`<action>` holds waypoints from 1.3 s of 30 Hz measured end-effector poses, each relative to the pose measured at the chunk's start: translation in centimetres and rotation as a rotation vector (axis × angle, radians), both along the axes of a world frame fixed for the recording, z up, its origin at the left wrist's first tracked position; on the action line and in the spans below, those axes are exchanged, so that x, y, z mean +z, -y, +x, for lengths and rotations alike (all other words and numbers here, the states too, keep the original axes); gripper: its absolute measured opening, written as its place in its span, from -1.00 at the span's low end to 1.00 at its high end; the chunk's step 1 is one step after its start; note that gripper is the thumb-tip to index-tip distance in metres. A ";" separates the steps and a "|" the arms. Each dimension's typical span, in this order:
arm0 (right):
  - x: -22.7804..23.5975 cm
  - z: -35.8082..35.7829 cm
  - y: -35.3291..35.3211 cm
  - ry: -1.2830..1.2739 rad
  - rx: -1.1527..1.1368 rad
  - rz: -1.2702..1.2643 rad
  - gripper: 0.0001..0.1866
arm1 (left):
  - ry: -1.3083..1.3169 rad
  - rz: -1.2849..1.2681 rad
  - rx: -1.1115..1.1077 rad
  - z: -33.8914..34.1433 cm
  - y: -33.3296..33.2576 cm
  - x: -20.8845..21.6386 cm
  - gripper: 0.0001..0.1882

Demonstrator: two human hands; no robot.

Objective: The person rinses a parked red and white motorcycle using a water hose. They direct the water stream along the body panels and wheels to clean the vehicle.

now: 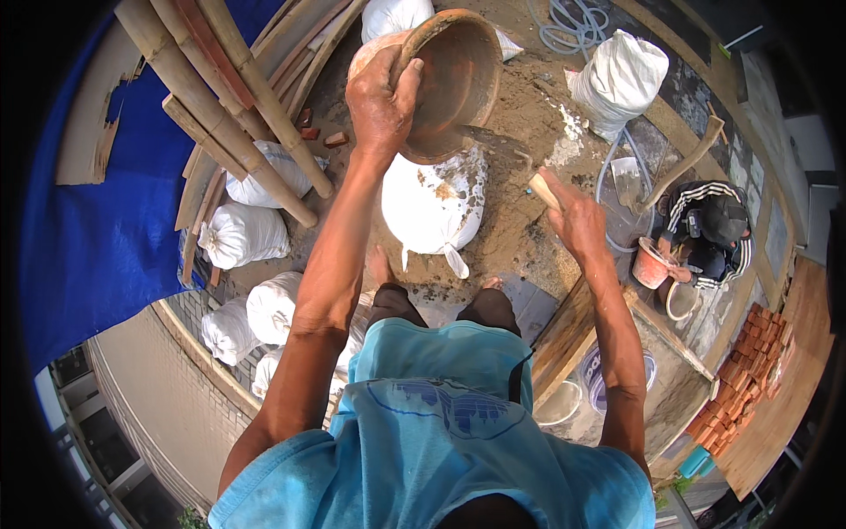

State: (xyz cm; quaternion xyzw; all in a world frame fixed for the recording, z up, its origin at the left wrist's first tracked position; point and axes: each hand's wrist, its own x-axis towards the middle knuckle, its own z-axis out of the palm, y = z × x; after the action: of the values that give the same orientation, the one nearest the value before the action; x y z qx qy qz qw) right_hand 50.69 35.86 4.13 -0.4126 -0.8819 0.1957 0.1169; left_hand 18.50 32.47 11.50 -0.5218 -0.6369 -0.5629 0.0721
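My left hand (383,104) grips the rim of a round clay-coloured tub (458,75), which is tilted so its mortar-stained inside faces right. In my right hand (577,220) is the wooden handle of a trowel (544,189). Its grey, mortar-smeared blade reaches left to the tub's lower rim; whether they touch, I cannot tell. Below the tub, a tied white sack (432,207) with brown smears lies before my bare feet.
Bamboo poles (211,106) and filled white sacks (247,234) stand left. At right, a co-worker (718,225) crouches with a reddish bucket (650,264), near a shovel (627,181). Stacked bricks (745,375), a wooden plank (564,344) and a coiled hose (573,26) lie around.
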 end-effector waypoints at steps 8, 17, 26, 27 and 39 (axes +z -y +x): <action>-0.4 3.3 -1.1 -0.142 -0.242 0.017 -0.28 | 0.215 -0.060 -0.023 0.9 -2.8 -0.7 -0.72; 1.5 1.8 -0.3 -0.227 -0.204 -0.198 -0.27 | 0.240 -0.117 0.007 -1.0 -1.5 -1.1 -0.71; 5.3 -8.1 -2.7 0.223 -0.025 0.263 -0.33 | 0.175 -0.127 -0.131 0.0 0.9 -0.6 -0.73; 4.8 -8.9 -2.8 0.287 0.005 0.264 -0.30 | 0.159 -0.130 -0.152 -0.1 1.1 -0.6 -0.74; 3.0 -10.4 -3.4 -0.265 0.229 -0.929 -0.31 | 0.002 -0.057 -0.038 -3.7 2.4 -2.9 -0.78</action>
State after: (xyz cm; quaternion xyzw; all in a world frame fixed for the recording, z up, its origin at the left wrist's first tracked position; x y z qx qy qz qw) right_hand 40.24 39.21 7.09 -0.2931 -0.7188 0.6304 0.0093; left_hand 14.78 30.10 8.58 -0.5352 -0.6428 -0.5461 0.0460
